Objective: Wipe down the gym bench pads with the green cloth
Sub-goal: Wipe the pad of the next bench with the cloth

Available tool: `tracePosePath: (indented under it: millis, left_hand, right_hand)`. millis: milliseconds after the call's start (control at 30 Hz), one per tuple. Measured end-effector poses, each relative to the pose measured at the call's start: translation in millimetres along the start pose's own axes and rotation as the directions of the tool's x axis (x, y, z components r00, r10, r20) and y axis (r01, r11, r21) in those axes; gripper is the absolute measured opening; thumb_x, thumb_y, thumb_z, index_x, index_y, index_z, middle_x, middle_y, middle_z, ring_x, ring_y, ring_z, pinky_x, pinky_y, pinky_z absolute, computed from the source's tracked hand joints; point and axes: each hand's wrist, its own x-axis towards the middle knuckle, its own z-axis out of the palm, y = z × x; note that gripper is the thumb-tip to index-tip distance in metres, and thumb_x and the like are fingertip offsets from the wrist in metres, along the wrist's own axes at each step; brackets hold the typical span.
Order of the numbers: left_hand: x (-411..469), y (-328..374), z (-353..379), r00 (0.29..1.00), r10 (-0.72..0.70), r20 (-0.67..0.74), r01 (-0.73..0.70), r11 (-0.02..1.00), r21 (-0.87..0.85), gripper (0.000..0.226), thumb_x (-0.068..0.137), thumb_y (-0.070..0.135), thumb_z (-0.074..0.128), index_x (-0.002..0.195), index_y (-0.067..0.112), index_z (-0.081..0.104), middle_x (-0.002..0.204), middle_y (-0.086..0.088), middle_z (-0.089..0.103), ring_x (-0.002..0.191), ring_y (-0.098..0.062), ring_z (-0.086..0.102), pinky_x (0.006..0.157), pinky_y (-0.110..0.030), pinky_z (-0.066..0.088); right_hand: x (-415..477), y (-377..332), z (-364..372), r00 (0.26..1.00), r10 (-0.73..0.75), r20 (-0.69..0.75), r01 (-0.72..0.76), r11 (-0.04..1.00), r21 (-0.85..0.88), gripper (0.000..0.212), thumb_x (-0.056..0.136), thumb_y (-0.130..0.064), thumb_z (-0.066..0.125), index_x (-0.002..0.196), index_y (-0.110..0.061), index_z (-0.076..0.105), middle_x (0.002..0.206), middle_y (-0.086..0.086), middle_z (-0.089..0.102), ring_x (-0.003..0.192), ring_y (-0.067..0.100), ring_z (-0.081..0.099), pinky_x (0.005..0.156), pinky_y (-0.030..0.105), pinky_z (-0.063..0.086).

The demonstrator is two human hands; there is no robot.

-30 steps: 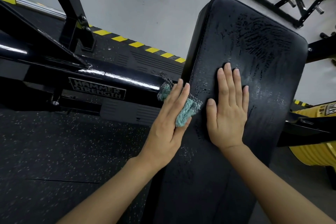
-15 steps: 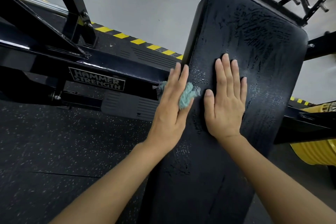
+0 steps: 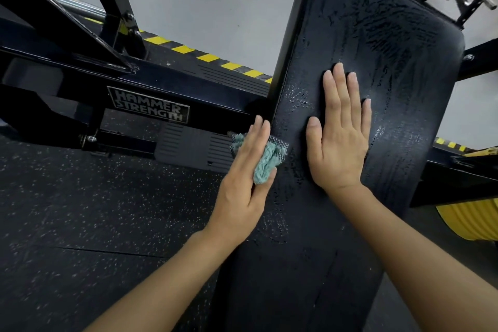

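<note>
The left hand (image 3: 242, 186) lay with straight fingers against the left edge of the bench pad (image 3: 398, 67), pressing the green cloth (image 3: 266, 162) under its palm. The cloth bunched out between fingers and thumb, touching the pad's wet side. Just right of it, the right hand (image 3: 339, 143) rested flat and open on the pad's top.

"HAMMER STRENGTH" plate (image 3: 148, 104) on black frame beam (image 3: 188, 89); no other readable text

The left hand (image 3: 244, 186) presses the green cloth (image 3: 266, 160) against the bench pad (image 3: 390, 62) edge; the right hand (image 3: 339, 140) lies flat.
</note>
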Motion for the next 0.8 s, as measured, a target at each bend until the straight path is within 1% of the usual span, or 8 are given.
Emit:
tracePosePath:
  millis: [100,233,300,400,500,600,733,800]
  left_hand:
    - [-24.6,-6.5,1.0,1.0,-0.03,0.008,0.03,1.0,-0.002,0.063,0.101,0.023,0.044,0.156,0.026,0.013,0.165,0.019,0.01,0.153,-0.009,0.012,0.122,-0.025,0.016]
    - [-35.0,-8.6,7.1,0.998,-0.058,-0.025,0.058,0.998,0.004,0.071,0.1,0.003,0.046,0.157,0.028,0.013,0.165,0.016,0.012,0.153,-0.012,0.009,0.123,-0.027,0.013]
    - [-29.0,-7.6,10.1,0.997,-0.061,-0.046,0.062,0.998,0.01,0.076,0.095,-0.004,0.046,0.157,0.023,0.013,0.165,0.015,0.012,0.154,-0.013,0.009,0.123,-0.029,0.013]
    - [-15.8,-5.4,12.0,0.998,-0.035,-0.061,0.035,0.999,0.005,0.076,0.093,-0.01,0.045,0.157,0.016,0.014,0.166,0.008,0.014,0.154,-0.014,0.009,0.124,-0.032,0.013]
    - [7.7,0.5,11.8,0.996,0.004,-0.086,-0.004,1.0,0.003,0.078,0.091,-0.015,0.046,0.155,0.015,0.014,0.165,0.001,0.016,0.154,-0.014,0.009,0.124,-0.031,0.012]
    - [41.8,10.3,9.4,0.995,0.032,-0.095,-0.033,0.999,-0.006,0.073,0.094,-0.013,0.047,0.154,0.016,0.017,0.165,-0.002,0.017,0.154,-0.014,0.01,0.124,-0.027,0.012]
    - [74.7,17.5,6.1,0.994,0.053,-0.094,-0.056,0.998,-0.033,0.064,0.098,-0.003,0.046,0.155,0.011,0.02,0.165,-0.005,0.018,0.154,-0.017,0.012,0.125,-0.037,0.016]
    - [74.0,15.8,4.6,0.995,0.067,-0.075,-0.069,0.997,-0.024,0.063,0.1,0.002,0.045,0.156,0.013,0.017,0.165,-0.004,0.016,0.153,-0.015,0.011,0.125,-0.035,0.016]
  right_hand:
    - [0.2,0.1,0.3,1.0,0.004,-0.002,-0.004,1.0,0.0,0.06,0.097,-0.033,0.026,0.155,-0.017,0.022,0.162,0.0,0.019,0.151,0.018,0.011,0.122,0.045,0.007]
    - [1.3,0.7,0.0,1.0,0.005,-0.004,-0.005,1.0,-0.002,0.06,0.097,-0.034,0.026,0.155,-0.017,0.023,0.162,0.0,0.02,0.151,0.018,0.011,0.122,0.044,0.007]
    - [1.0,0.6,-0.1,1.0,0.004,-0.004,-0.004,1.0,0.001,0.06,0.097,-0.033,0.027,0.154,-0.017,0.023,0.162,0.0,0.019,0.151,0.018,0.011,0.122,0.046,0.008]
    - [1.0,0.5,0.0,1.0,0.004,-0.009,-0.004,1.0,0.002,0.06,0.096,-0.032,0.029,0.154,-0.017,0.023,0.162,0.0,0.02,0.151,0.018,0.011,0.122,0.047,0.009]
    - [0.9,0.5,-0.1,1.0,0.003,-0.011,-0.003,1.0,-0.003,0.06,0.096,-0.032,0.029,0.154,-0.017,0.023,0.162,0.0,0.02,0.151,0.019,0.012,0.121,0.048,0.01]
    - [0.8,0.3,-0.3,1.0,0.0,-0.011,0.0,1.0,-0.005,0.06,0.096,-0.032,0.028,0.154,-0.016,0.023,0.162,0.0,0.02,0.151,0.019,0.012,0.121,0.048,0.011]
    - [0.9,0.8,-0.6,1.0,-0.001,0.002,0.001,1.0,-0.001,0.06,0.097,-0.033,0.027,0.154,-0.017,0.022,0.162,0.001,0.02,0.151,0.019,0.011,0.121,0.048,0.01]
    - [0.8,1.2,-0.5,1.0,-0.002,0.005,0.002,1.0,-0.002,0.06,0.097,-0.033,0.027,0.154,-0.017,0.021,0.162,0.0,0.019,0.151,0.019,0.011,0.121,0.049,0.01]
